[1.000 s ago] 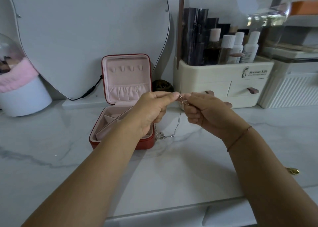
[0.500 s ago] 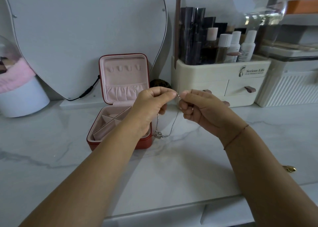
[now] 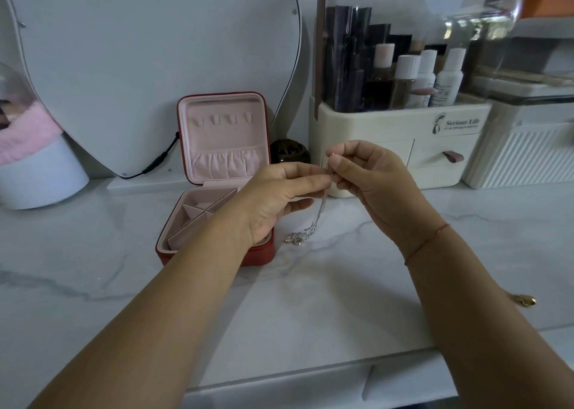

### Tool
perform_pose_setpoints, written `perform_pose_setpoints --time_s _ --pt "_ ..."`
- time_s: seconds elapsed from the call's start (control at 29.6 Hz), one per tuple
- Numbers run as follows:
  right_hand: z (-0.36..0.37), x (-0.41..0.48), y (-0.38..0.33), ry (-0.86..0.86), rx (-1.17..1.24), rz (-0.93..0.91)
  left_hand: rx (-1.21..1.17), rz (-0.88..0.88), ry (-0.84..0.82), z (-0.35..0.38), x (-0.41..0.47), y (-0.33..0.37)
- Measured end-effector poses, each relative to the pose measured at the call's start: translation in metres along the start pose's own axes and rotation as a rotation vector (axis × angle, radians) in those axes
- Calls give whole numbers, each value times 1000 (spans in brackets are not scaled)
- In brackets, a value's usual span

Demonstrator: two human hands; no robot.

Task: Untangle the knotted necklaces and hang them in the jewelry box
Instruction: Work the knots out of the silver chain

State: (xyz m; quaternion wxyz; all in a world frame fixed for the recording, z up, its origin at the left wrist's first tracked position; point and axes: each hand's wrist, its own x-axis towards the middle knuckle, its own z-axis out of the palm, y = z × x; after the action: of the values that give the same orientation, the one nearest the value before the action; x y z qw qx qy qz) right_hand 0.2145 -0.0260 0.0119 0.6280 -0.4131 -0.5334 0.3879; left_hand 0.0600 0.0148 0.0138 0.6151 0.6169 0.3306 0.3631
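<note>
Necklaces: thin silver chains [image 3: 317, 219], held up at the top where both hands meet. The strands hang close together, slanting down and left to a small bunched clump [image 3: 294, 238] lying on the worktop [image 3: 310, 300] just right of the jewelry box.
Left hand [image 3: 279, 197]: narrow grip, thumb and forefinger pinching the chain; the other fingers curl loosely beneath.
Right hand [image 3: 369, 182]: grip pinched on the chain's upper end, fingertips touching the left hand's; a small ring-like link shows above them.
Jewelry box [image 3: 261, 257]: red shell, pink lining, lid upright with a row of four small tabs [image 3: 222, 119] above a gathered pocket; the divided tray is partly hidden by the left hand.
Worktop: white marble, grey veins.
</note>
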Motion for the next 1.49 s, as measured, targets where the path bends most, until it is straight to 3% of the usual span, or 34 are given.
perform_pose_setpoints --time_s 0.37,0.57,0.84,0.98,1.18,1.49 --pt "3 -2 -2 2 -65 -4 159 183 162 5 -1 -2" --pt "7 -2 -1 17 -118 -42 -288 -7 19 3 2 3" --pt "5 -3 1 -51 -233 -40 -173 29 82 0 5 1" --pt "4 -2 4 -65 -331 -22 -260 24 74 -4 6 2" --pt "0 3 9 127 -311 -11 -480 30 81 -12 4 10" --pt "-1 5 15 66 -353 73 -604 146 18 -15 1 15"
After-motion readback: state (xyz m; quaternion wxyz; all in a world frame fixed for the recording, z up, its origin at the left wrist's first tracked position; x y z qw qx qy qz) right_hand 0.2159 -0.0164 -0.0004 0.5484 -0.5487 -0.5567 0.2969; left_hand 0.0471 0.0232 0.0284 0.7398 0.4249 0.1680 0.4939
